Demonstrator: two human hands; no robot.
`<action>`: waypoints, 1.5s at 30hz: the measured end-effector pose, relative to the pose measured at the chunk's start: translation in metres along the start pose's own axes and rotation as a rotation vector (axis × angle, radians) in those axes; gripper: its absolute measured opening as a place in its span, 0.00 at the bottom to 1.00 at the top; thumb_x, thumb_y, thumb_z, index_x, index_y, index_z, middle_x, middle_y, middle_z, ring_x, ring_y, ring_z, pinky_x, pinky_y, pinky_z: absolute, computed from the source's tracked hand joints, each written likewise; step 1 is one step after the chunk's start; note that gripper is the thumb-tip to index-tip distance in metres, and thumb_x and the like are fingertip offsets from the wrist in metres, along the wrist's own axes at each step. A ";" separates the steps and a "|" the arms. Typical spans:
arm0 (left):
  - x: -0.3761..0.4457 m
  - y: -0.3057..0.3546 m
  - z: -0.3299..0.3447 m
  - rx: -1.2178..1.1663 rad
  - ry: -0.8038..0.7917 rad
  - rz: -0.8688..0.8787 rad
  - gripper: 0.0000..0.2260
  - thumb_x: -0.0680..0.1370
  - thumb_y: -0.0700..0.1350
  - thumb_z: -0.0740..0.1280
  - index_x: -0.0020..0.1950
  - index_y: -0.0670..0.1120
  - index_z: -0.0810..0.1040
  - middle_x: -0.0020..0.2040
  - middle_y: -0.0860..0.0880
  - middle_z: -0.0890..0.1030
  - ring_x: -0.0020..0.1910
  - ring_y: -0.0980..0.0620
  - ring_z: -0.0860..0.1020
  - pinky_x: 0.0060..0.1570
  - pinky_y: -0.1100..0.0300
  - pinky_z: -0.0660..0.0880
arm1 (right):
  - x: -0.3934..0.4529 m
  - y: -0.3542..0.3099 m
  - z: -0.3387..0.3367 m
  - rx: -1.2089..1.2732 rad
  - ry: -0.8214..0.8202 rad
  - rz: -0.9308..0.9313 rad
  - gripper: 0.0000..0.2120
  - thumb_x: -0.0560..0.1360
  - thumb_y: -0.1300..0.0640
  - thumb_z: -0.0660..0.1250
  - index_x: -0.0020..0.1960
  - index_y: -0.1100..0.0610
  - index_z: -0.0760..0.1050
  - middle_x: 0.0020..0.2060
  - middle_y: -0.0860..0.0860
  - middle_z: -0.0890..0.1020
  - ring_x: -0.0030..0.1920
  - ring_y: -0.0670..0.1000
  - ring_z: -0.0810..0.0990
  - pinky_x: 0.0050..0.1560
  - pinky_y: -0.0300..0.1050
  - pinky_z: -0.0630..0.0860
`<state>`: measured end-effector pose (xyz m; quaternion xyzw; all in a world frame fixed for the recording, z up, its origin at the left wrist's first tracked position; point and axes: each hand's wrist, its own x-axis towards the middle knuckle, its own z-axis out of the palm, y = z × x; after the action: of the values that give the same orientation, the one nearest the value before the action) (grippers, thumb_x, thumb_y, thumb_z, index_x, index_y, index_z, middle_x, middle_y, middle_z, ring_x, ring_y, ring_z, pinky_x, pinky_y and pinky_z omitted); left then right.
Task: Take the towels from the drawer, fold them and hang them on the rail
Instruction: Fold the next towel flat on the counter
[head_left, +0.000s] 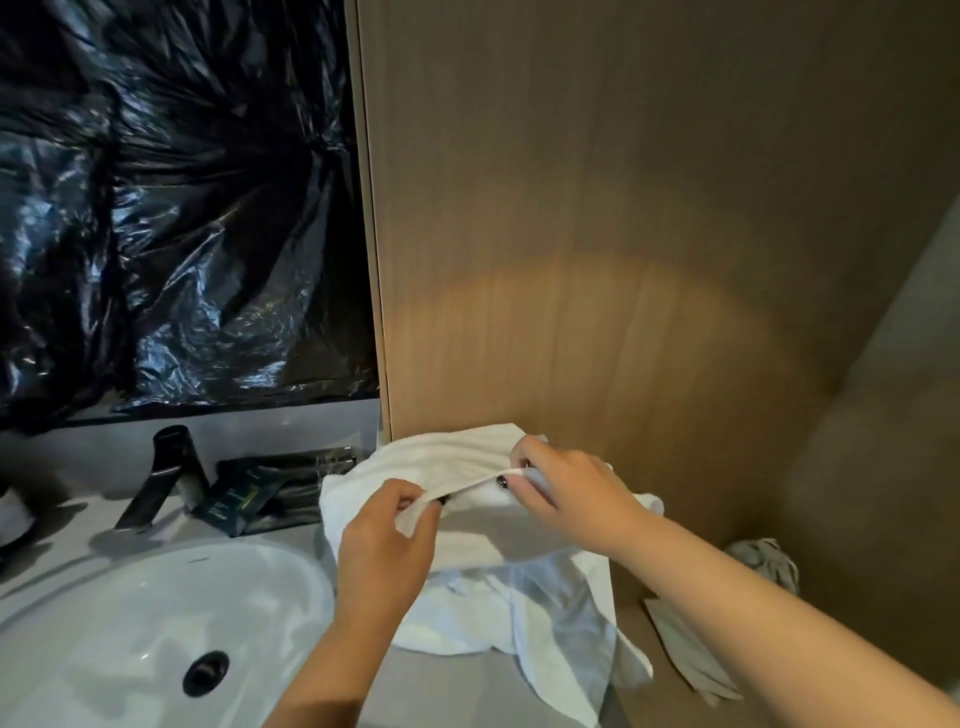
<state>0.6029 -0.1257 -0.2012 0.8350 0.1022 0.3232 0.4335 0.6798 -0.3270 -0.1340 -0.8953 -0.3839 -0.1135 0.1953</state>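
A white towel (431, 462) lies bunched on the counter's right end, against the wooden wall panel. My left hand (387, 540) pinches its near edge at the left. My right hand (566, 488) pinches the same edge further right, so the hem is stretched between them. More white towel cloth (545, 618) lies crumpled beneath and hangs over the counter's front edge. No drawer or rail is in view.
A white sink basin (130, 623) with a dark drain sits at the lower left, a black faucet (161, 473) behind it. Dark sachets (244, 499) lie by the faucet. Black plastic sheeting (171, 208) covers the wall above. A grey crumpled cloth (769, 561) lies lower right.
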 end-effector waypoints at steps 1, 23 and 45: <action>-0.005 0.005 -0.001 -0.001 0.005 -0.014 0.13 0.74 0.46 0.73 0.39 0.61 0.72 0.44 0.67 0.78 0.46 0.67 0.75 0.40 0.73 0.68 | -0.006 -0.004 -0.011 -0.038 0.005 -0.034 0.09 0.80 0.46 0.61 0.50 0.51 0.67 0.28 0.44 0.68 0.29 0.50 0.66 0.31 0.46 0.61; -0.208 0.100 -0.044 0.143 0.143 0.070 0.17 0.67 0.26 0.67 0.48 0.45 0.77 0.44 0.51 0.73 0.43 0.46 0.73 0.40 0.49 0.72 | -0.204 -0.046 -0.143 0.212 0.514 0.163 0.07 0.72 0.53 0.73 0.38 0.51 0.78 0.33 0.44 0.80 0.37 0.47 0.78 0.38 0.43 0.73; -0.281 0.147 -0.106 -0.217 -0.771 -0.051 0.13 0.74 0.41 0.73 0.52 0.58 0.82 0.47 0.59 0.84 0.47 0.60 0.81 0.44 0.66 0.76 | -0.320 -0.124 -0.066 0.307 -0.332 0.318 0.23 0.72 0.45 0.72 0.65 0.40 0.71 0.56 0.40 0.77 0.52 0.41 0.76 0.53 0.42 0.76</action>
<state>0.3040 -0.2714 -0.1676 0.8417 -0.0820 -0.0160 0.5335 0.3683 -0.4835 -0.1547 -0.9106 -0.2778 0.1265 0.2786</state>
